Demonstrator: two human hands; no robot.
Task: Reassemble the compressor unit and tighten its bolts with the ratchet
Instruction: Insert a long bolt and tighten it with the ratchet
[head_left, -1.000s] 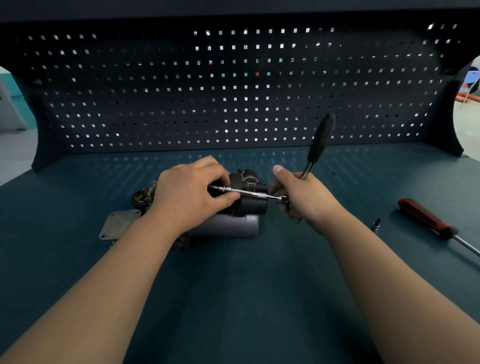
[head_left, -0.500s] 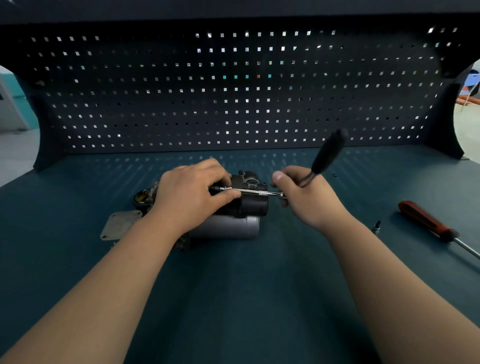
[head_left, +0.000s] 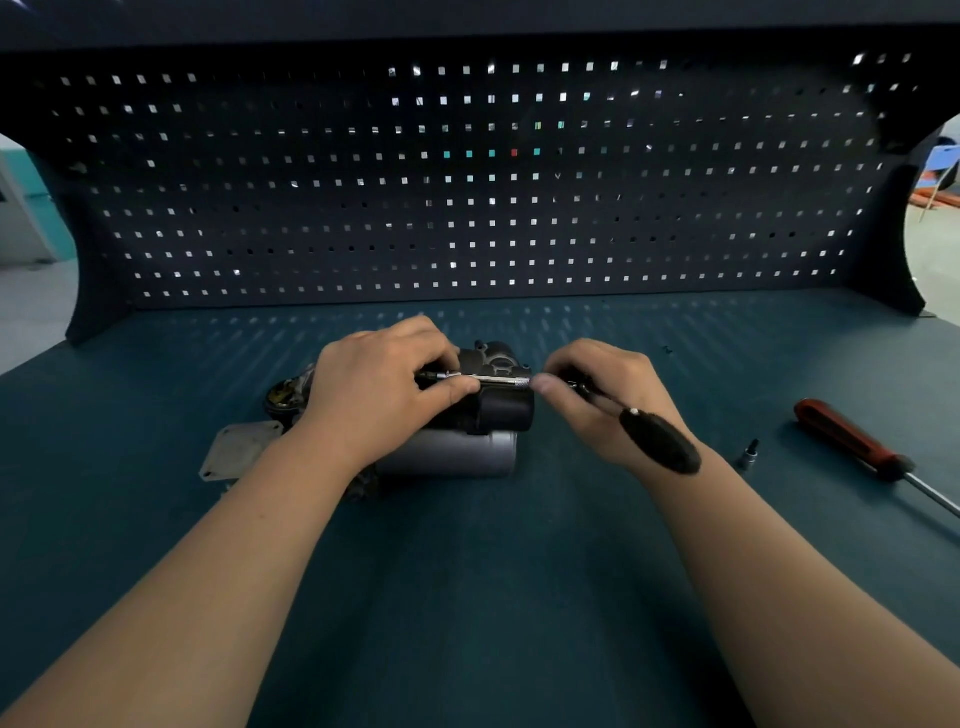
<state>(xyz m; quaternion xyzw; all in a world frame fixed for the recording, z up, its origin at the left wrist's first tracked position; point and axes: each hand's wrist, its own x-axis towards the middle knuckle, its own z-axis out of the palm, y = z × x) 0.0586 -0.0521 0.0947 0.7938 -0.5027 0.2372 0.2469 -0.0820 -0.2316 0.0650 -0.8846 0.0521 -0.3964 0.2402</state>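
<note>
At the middle of the dark teal desk (head_left: 467, 597), in front of the black perforated pegboard (head_left: 493, 182), the compressor unit (head_left: 501, 410), a black cast housing over a silver cylinder, lies on its side. The left hand (head_left: 379, 395) covers its left end, thumb and fingers pinching the tip of the thin chrome extension bar (head_left: 491, 380) that runs across the top of the housing. The right hand (head_left: 597, 389) is curled round the head end of the black-handled ratchet (head_left: 660, 441).

A second ago that handle stood up and away towards the pegboard. Now it points down towards the person, lying over the right wrist. The swing reads as one stroke on a bolt hidden under the left hand, while the unit itself has not shifted. So tightening seems under way, though whether the bolt is seated cannot be seen.

A flat grey cover plate (head_left: 239, 449) lies beside the unit's left end, so reassembly is probably not complete. A small socket bit (head_left: 750, 452) and a red-handled screwdriver (head_left: 852, 439) lie to the right, apart from the hands.
</note>
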